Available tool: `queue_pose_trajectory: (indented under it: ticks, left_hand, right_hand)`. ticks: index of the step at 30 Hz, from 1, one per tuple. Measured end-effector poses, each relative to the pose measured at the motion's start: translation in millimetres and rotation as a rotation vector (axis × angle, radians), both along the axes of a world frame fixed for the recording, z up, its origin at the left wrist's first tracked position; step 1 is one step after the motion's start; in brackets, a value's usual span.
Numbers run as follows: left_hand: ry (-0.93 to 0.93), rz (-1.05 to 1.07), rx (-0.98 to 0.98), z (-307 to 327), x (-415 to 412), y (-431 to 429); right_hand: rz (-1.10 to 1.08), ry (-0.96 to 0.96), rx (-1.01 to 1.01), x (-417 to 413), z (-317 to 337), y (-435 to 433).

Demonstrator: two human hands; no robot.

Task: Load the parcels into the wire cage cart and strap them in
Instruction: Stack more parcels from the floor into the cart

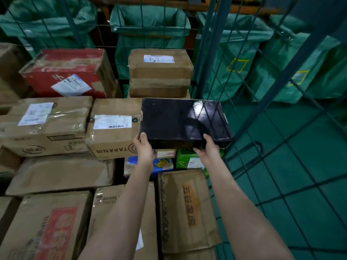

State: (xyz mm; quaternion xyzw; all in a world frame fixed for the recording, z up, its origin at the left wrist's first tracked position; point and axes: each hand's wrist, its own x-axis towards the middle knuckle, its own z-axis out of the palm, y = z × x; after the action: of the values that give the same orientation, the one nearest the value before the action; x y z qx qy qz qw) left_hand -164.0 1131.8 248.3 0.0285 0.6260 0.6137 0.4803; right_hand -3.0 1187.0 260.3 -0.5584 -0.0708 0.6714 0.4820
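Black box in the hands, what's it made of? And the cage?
Black box: probably corrugated card with a glossy black coat; faint ribs show and light glares off the top. Cage: looks like metal wire painted green; thin, straight bars.

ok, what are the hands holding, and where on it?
Both hands hold the flat black box by its near edge: left hand at the near-left corner, right hand toward the near-right, thumbs on top.

Light: dim, green-tinted.
Glare: pale sheen on the glossy black flat box (185,120).
Edges: bowed, softly blurred.
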Motion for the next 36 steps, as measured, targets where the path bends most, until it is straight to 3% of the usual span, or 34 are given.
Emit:
queue_pose_trajectory:
  ticks: [8,12,16,21,29,31,36]
  left_hand:
    - [-0.283,-0.048,0.026,-5.9,-9.6,-6.2]
    - [-0.200,-0.221,-0.049,12.0,21.7,-5.9]
    - [-0.163,-0.041,0.068,15.8,21.4,8.6]
    - [-0.141,0.001,0.077,13.6,5.9,12.9]
    - [0.057,-0.190,-0.008,27.0,5.6,30.1]
    - [0.071,-0.248,-0.025,26.6,5.2,34.0]
    - [0.085,-0.635,-0.124,31.5,37.0,6.1]
  right_hand:
    - [-0.066,0.048,0.011,-3.4,-3.6,-16.3]
    - [-0.128,0.104,0.005,-29.4,5.5,-42.0]
    - [-0.077,0.137,-0.025,-40.2,15.9,-59.5]
    - [-0.063,0.213,-0.029,3.2,12.6,-67.8]
    - [0.157,-0.101,-0.016,33.0,9.8,-74.8]
    - [0.157,-0.116,0.012,29.6,9.5,-74.3]
    - [0.117,-0.078,0.019,-6.4,6.5,-76.6]
